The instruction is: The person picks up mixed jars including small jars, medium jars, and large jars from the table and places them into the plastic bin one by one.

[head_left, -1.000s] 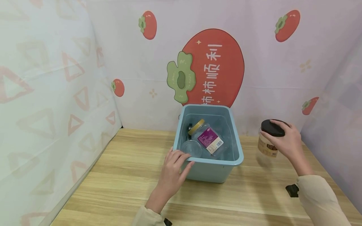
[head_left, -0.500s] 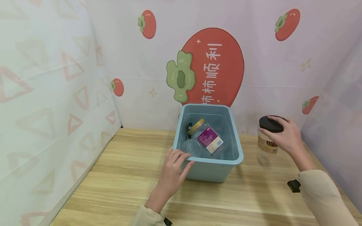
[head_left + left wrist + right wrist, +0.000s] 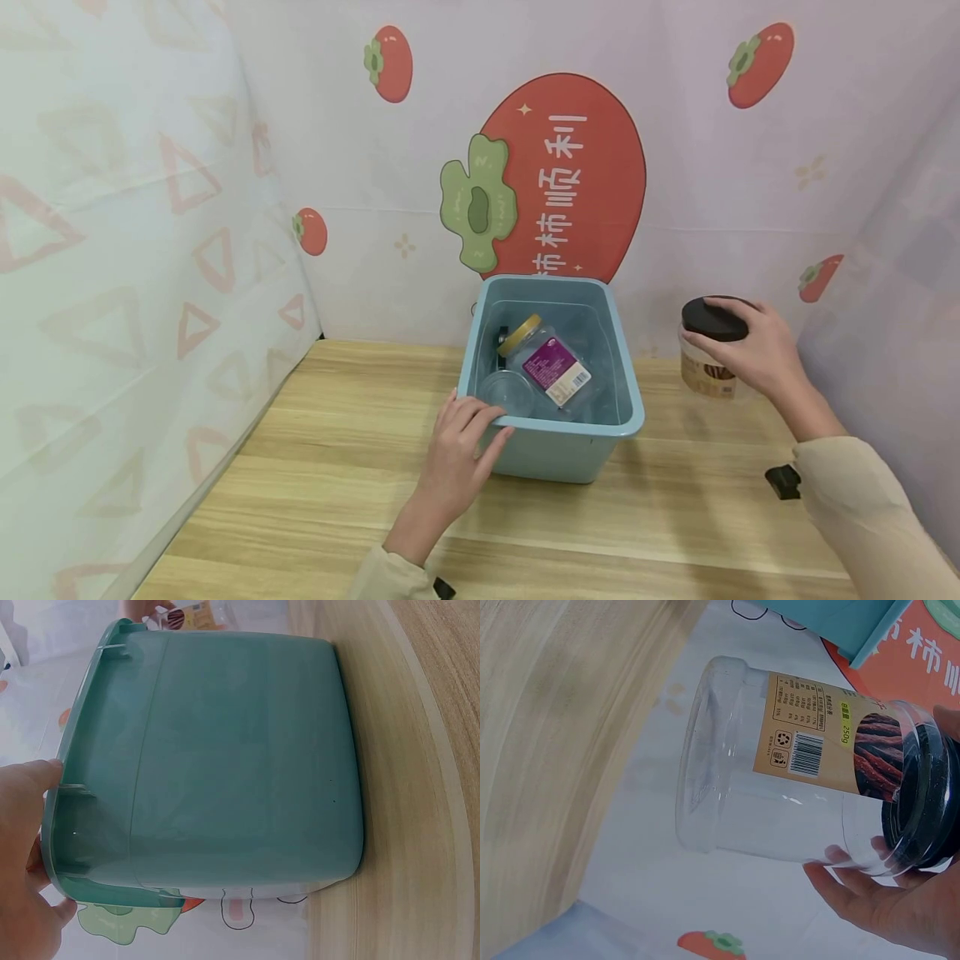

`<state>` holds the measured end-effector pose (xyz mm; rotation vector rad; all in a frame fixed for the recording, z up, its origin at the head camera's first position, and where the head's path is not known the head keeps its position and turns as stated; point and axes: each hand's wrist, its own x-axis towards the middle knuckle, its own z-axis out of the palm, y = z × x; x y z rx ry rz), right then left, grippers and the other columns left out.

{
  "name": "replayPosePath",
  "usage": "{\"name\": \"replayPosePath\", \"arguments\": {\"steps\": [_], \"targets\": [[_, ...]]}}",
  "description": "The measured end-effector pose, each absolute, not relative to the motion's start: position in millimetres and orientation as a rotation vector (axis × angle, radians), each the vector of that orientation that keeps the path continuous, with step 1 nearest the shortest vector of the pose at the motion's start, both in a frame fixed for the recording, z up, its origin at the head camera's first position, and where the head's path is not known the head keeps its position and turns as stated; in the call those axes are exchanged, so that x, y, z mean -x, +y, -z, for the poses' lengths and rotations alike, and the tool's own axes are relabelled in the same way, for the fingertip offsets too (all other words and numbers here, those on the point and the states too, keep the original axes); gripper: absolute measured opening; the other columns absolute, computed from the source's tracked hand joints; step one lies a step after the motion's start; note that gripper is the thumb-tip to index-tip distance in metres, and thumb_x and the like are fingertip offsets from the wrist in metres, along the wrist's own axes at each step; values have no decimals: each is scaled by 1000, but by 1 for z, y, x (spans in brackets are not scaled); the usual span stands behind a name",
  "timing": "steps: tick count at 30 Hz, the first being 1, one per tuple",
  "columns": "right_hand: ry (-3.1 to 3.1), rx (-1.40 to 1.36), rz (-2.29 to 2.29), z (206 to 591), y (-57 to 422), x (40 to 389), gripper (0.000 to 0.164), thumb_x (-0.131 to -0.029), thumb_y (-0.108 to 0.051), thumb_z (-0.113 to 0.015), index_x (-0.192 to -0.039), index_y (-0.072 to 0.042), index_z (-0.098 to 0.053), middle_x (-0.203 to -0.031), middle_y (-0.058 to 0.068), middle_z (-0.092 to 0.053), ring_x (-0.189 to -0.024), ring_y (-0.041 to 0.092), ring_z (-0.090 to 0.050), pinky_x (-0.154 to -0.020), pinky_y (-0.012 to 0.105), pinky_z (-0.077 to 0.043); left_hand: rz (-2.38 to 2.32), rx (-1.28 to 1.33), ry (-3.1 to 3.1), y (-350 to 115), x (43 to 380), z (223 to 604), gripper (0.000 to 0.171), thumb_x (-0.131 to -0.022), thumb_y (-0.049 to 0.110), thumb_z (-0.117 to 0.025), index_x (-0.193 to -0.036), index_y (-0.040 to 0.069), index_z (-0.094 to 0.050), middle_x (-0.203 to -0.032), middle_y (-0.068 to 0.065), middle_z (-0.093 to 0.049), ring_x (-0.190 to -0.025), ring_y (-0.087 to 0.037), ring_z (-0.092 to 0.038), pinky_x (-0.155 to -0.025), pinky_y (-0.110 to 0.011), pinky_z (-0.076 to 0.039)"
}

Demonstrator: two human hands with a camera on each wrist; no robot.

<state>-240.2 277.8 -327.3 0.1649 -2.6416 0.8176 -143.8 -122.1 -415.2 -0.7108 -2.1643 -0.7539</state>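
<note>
At the near left corner of the blue plastic bin [image 3: 558,454], my left hand [image 3: 457,454] grips the rim, fingers over the edge and thumb outside. My right hand [image 3: 761,354] holds a clear plastic jar [image 3: 780,817] by its black lid [image 3: 714,320], to the right of the bin. The jar looks raised off the table and shows a tan label with a barcode [image 3: 806,754]; I see no contents through its clear wall. Inside the bin lies a clear jar with a yellow lid [image 3: 520,335] and a purple label [image 3: 552,367]. A round clear container [image 3: 507,393] sits beside it.
The bin stands on a wood-grain table [image 3: 337,467] close to the printed back curtain [image 3: 360,167]. A patterned curtain [image 3: 135,292] borders the left side, another the right. A dark narrow item [image 3: 502,337] shows at the bin's left inner wall.
My right hand has lifted the black-lidded jar higher and slightly to the left. The left hand and the bin stay where they were.
</note>
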Motion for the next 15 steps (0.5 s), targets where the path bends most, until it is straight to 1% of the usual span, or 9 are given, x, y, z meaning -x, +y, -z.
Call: {"name": "replayPosePath", "arguments": {"steps": [11, 15], "targets": [[-2653, -185, -769, 317, 277, 245, 68, -93, -41, -80, -144, -1, -60, -145, 39, -45, -130, 57, -42, -96, 73, -43, 752, 712, -2153, -122, 144, 416, 21, -88, 13, -86, -106, 6, -75, -99, -4, -68, -105, -24, -64, -111, -67, -45], [-2657, -200, -752, 314, 277, 245, 68, -93, -40, -80, -144, 0, -59, -144, 40, -45, -130, 57, -41, -96, 74, -42, 754, 714, -2143, -122, 144, 416, 22, -88, 13, -86, -105, 6, -75, -98, -5, -68, -104, -24, -64, -111, -67, -45]]}}
